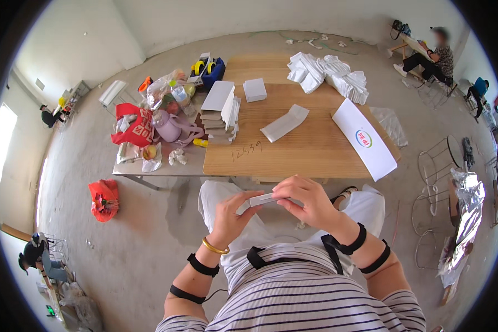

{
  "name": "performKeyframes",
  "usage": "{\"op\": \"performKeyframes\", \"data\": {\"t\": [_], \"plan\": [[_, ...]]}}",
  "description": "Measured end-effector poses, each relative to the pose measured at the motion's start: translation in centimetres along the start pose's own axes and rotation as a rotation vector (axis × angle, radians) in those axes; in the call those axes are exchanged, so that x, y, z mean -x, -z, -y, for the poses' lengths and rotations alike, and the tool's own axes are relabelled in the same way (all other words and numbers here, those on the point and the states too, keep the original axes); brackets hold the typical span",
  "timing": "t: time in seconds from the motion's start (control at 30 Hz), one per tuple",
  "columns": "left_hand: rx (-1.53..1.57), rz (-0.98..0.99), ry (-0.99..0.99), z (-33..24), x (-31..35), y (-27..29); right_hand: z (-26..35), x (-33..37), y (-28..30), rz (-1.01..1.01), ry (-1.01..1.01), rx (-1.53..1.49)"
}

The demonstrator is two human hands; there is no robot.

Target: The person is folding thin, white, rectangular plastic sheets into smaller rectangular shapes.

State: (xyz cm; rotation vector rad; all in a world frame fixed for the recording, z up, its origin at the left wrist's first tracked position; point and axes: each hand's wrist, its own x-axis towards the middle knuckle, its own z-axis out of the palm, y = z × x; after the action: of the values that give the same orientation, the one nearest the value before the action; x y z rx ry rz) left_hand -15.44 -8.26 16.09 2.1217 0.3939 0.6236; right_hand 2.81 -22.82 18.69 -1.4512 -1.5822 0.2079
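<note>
Above my lap, just off the table's near edge, I hold a small white carton (263,200) in both hands. My left hand (231,214) grips its left end, where a flap sticks out at an angle. On the other end, my right hand (311,200) pinches the edge between thumb and fingers. A creased white card strip (285,123) lies on the wooden table (232,160) ahead of me. Farther back stands a small white box (254,90). Left of it is a stack of white and grey flat cartons (218,116).
A white printed sheet (365,141) overhangs the table's right side. Piles of folded white papers (323,74) lie at the back. Left are a red bag (131,127), a lilac bag (171,127) and a bottle (180,95). Another red bag (104,199) sits on the floor. Other people sit farther off.
</note>
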Motion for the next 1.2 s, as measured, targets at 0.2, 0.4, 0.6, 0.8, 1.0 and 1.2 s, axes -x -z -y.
{"op": "performKeyframes", "data": {"t": [0.2, 0.4, 0.6, 0.8, 1.0, 1.2], "plan": [[0.003, 0.0, -0.102, -3.1, -2.3, 0.7, 0.5, -0.6, 1.8, -0.144, 0.181, 0.151], [0.006, -0.002, -0.08, -3.5, -2.6, 0.5, 0.2, -0.3, 2.4, -0.121, 0.127, 0.073], [-0.017, -0.126, -0.168, -3.3, -4.3, 0.7, -1.1, -0.5, 3.1, -0.125, -0.19, -0.303], [-0.075, -0.25, -0.176, -2.9, -5.0, 0.9, -3.3, 0.9, 3.6, -0.28, -0.494, -0.916], [0.062, -0.302, -0.057, -1.1, -4.0, 0.9, -1.6, 0.0, 4.2, -0.204, -0.52, -1.416], [-0.027, -0.292, -0.066, -0.6, -3.8, 0.3, -1.5, 0.3, 4.4, -0.158, -0.455, -1.44]]}}
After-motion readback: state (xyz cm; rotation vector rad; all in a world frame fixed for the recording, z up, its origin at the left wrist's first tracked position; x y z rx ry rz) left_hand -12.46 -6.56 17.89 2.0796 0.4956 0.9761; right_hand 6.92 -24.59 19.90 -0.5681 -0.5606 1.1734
